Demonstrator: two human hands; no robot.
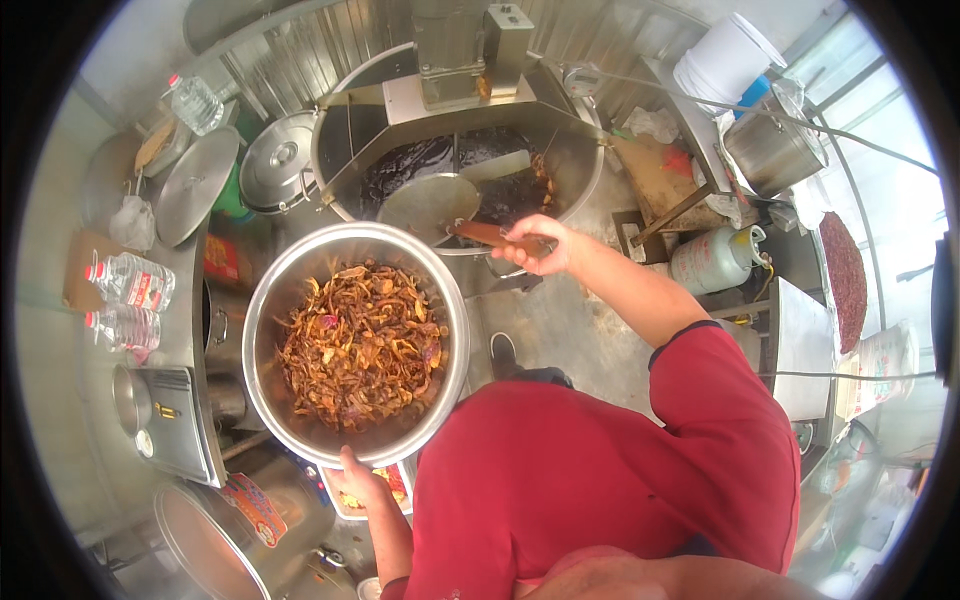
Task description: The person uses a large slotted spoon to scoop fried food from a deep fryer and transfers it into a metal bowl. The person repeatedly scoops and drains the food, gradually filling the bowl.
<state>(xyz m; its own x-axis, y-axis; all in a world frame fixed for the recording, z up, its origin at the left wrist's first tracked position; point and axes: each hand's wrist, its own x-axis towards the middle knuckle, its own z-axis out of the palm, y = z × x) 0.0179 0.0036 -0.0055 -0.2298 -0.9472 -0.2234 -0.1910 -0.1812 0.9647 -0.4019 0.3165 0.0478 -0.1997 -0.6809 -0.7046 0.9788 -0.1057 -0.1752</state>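
Note:
My left hand grips the near rim of a large steel bowl, its thumb over the edge. Inside lies a heap of browned, fried strips and slices, with a few purplish pieces. My right hand is closed around the wooden handle of a wide round strainer. The strainer's disc hangs over a big steel wok vat of dark liquid. Some brown bits cling along the vat's right inner side. A motorised stirrer housing spans the vat.
A gas cylinder stands on the right by a bench. Lidded steel pots and water bottles line the left, near a tray. Below the bowl is a white container of chopped food. A cable crosses the upper right.

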